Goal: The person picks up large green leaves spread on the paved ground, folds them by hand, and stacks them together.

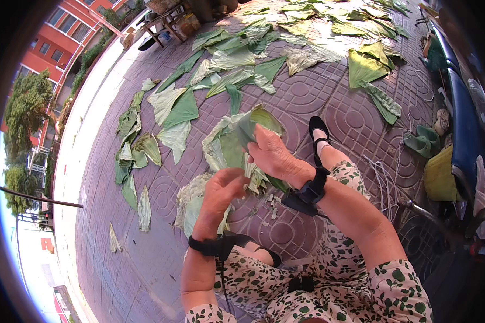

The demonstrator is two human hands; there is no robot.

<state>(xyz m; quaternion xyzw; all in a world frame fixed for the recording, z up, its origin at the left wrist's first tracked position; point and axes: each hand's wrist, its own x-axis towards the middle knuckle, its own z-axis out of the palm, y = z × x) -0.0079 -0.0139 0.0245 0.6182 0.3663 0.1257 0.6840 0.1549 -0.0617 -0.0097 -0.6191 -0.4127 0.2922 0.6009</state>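
My right hand (pixel 271 155) grips the folded edge of a green leaf (pixel 245 130), its fingers closed around it. That leaf is raised over a pile of large, partly dried leaves (pixel 226 149), which look like lotus leaves, on the paving before me. My left hand (pixel 223 194) is just above the near side of the pile, slightly blurred. Its fingers are bent and apart, and I see nothing held in them. Beneath it lies a second pale, crinkled leaf bundle (pixel 192 198), partly hidden by my left hand and forearm.
Many loose leaves (pixel 230 60) are spread over the patterned paving (pixel 291 93). To the right are a yellow bucket (pixel 439 175), green slippers (pixel 422 141), white string (pixel 382 181) and a blue padded seat (pixel 467 121). A wooden table (pixel 167 26) stands at the back left.
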